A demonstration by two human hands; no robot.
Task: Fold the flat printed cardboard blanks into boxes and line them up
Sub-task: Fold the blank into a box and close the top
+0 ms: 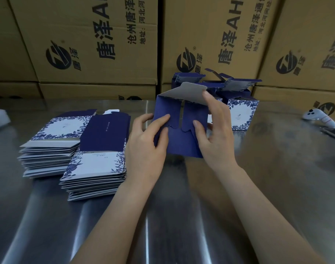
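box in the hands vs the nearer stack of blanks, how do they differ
The box is opened into a hollow shape; the nearer stack of blanks lies flat. The left hand and right hand grip the box; the blanks sit piled on the metal table. The box shows plain navy flaps; the top blank adds a white floral panel. Both are printed cardboard.

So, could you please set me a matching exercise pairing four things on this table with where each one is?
Things:
1. half-folded box
2. flat blanks
3. finished boxes
4. white controller

Places:
A. far right of the table
B. held between the left hand and right hand
C. stacked at the left
D. standing at the back

Pairs: 1-B, 2-C, 3-D, 4-A
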